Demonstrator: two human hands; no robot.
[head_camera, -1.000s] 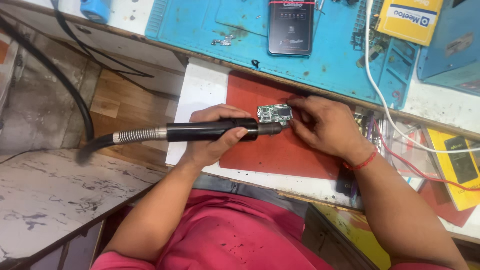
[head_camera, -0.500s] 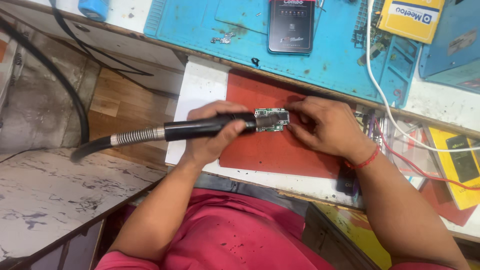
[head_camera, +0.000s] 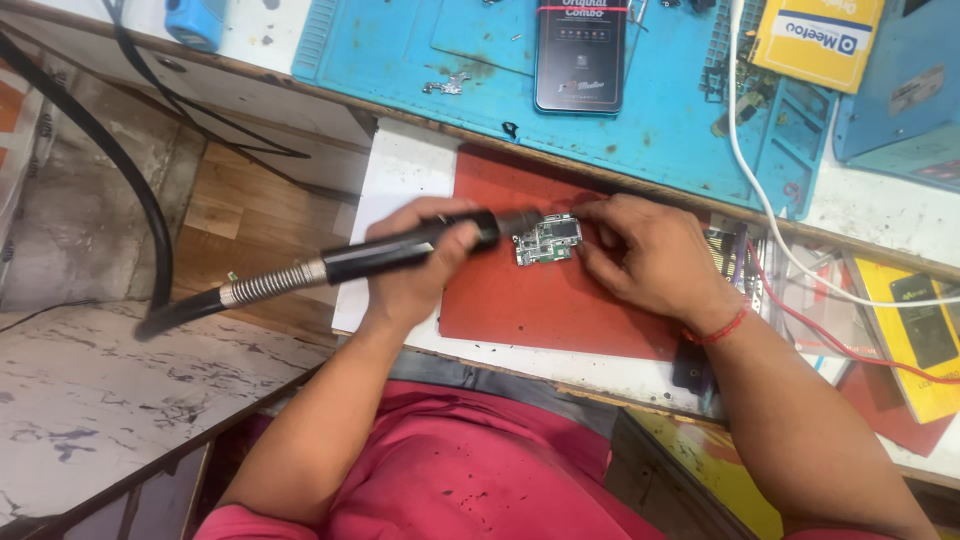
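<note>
Left hand (head_camera: 418, 262) clamped around a black handpiece (head_camera: 410, 250), fingers wrapped over the barrel, thumb on top. Handpiece lies nearly level, nose pointing right; its tip meets the left edge of a small circuit board (head_camera: 548, 240). Behind the hand, the barrel passes into a metal spring collar (head_camera: 272, 283), then a thick black hose (head_camera: 120, 180) that loops left and up out of view. Right hand (head_camera: 648, 258) closed on the board from the right, fingertips (head_camera: 590, 212) pinching its top and right edges; the exact grip under the fingers is hidden. A red thread band (head_camera: 720, 328) sits on the right wrist. Board rests flat on a red mat (head_camera: 560, 310), in the mat's upper middle, between the two hands. Red mat lies on a white sheet (head_camera: 400, 165) at the bench's near edge. Just beyond, a blue work mat (head_camera: 680, 130) carries a dark phone-shaped pack (head_camera: 580, 60), standing lengthwise away from the person, and a small metal bracket (head_camera: 447, 86) to its left. A white cable (head_camera: 760, 200) runs down the blue mat's right side and off to the right. A yellow box (head_camera: 818, 40) lies top right, another yellow pack (head_camera: 915, 335) at far right, with a red wire (head_camera: 830, 340) crossing toward it. Person wears a pink shirt (head_camera: 470, 470).
</note>
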